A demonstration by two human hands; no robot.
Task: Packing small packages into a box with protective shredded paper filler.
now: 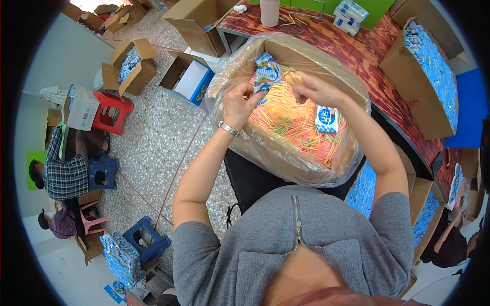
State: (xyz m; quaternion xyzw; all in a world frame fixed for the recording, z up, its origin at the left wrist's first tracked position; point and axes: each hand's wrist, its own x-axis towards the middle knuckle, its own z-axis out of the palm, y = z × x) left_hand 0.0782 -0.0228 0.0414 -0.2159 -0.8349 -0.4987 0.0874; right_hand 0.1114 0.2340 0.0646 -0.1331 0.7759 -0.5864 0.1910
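Observation:
A cardboard box point(286, 166) lined with clear plastic holds a heap of thin sticks point(291, 122) in yellow, pink, orange and green. Over its left part, my left hand point(239, 104) pinches the lower end of a small blue-and-white packet point(267, 71); the fingers partly hide that end. My right hand point(316, 91) is closed above the heap, right of the packet. Between its fingertips are what look like a few pale yellow sticks, mostly hidden by the fingers. Another blue-and-white packet point(326, 118) lies on the sticks at the right, below my right wrist.
Behind the box runs a red-brown table point(326, 38) with a pink cup point(269, 13) and stacked small packs point(350, 16). A large carton point(421, 81) of blue packets stands at the right. Stools point(113, 113), open cartons point(130, 66) and seated people point(66, 176) are at the left.

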